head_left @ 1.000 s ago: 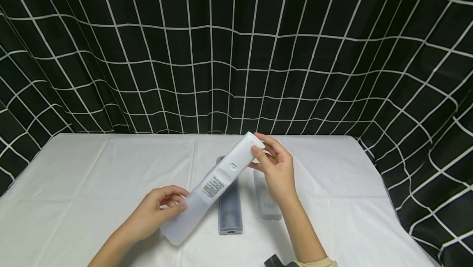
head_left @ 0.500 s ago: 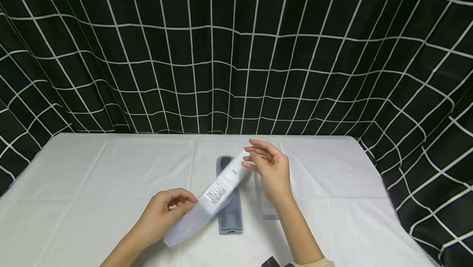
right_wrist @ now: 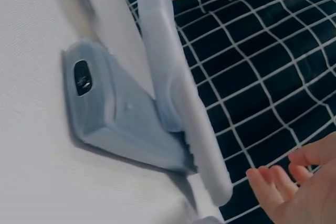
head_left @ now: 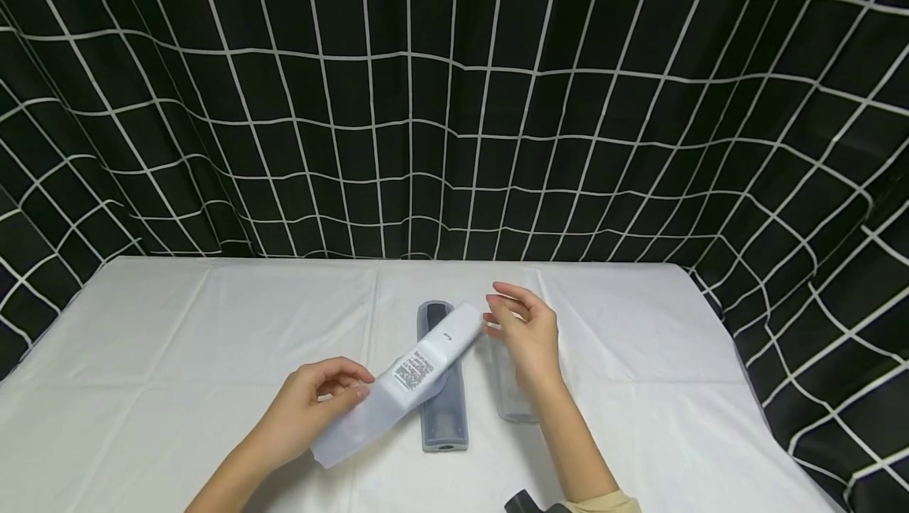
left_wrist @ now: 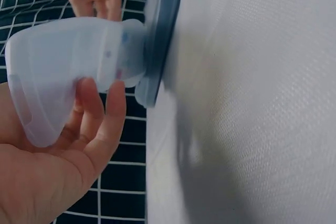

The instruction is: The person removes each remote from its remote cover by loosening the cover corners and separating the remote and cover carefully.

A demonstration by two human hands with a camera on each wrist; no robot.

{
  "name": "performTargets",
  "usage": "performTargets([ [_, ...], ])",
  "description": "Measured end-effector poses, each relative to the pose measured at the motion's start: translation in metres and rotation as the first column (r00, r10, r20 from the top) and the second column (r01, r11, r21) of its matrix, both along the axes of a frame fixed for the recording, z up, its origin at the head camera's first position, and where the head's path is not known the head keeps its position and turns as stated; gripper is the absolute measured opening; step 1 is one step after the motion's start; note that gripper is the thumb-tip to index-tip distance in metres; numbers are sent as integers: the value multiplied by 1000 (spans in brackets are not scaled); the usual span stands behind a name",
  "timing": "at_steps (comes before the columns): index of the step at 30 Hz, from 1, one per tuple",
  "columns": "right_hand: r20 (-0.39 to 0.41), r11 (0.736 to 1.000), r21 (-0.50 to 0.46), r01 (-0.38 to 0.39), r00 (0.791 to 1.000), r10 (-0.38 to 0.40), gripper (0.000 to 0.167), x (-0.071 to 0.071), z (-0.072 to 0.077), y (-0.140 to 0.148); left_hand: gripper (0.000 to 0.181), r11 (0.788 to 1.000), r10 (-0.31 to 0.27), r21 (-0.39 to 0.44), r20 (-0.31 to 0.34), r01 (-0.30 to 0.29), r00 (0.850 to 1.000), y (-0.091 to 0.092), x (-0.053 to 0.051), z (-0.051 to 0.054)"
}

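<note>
While the left hand (head_left: pixel 308 406) pinches the loose lower end of a translucent sleeve (head_left: pixel 369 418) between thumb and fingers (left_wrist: pixel 116 100), the white remote (head_left: pixel 458 331) inside it slants over the dark case (head_left: pixel 443 422). Whether the two touch, I cannot tell. In the head view, the remote's long axis runs diagonally, one end pointing up and right toward the right hand (head_left: pixel 529 339), the other down and left toward the left hand. The right hand's fingers are loosely bent and hold nothing, just beside the remote's upper end. A label (head_left: pixel 414 371) with a square code and small print faces up, too fine to read; a small mark (head_left: pixel 445 335) sits farther up. The clear case (head_left: pixel 513 398) lies on the white-covered tabletop (head_left: pixel 213 323), partly hidden by the right hand.
</note>
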State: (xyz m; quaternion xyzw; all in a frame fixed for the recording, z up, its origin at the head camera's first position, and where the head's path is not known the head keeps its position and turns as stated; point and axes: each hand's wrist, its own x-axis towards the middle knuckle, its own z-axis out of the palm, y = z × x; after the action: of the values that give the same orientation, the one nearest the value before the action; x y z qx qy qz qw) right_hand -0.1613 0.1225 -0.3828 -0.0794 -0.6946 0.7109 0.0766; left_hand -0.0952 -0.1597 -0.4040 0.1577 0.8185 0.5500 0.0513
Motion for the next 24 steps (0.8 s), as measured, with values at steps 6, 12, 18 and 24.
performTargets([
  [6,108,997,75,-30,994,22,36,0,-9,-2,25,999,-43,-17,48,44,998,1,0,-3],
  [12,155,990,103,-96,985,79,45,-2,-19,-8,37,995,-93,-17,94,95,991,8,-1,-10],
  [18,150,986,99,-136,981,121,55,-5,-23,-13,38,995,-101,-6,96,102,990,10,0,-8],
  [24,150,983,100,-153,979,137,61,-7,-25,-17,36,995,-95,-11,85,96,992,9,1,-8],
])
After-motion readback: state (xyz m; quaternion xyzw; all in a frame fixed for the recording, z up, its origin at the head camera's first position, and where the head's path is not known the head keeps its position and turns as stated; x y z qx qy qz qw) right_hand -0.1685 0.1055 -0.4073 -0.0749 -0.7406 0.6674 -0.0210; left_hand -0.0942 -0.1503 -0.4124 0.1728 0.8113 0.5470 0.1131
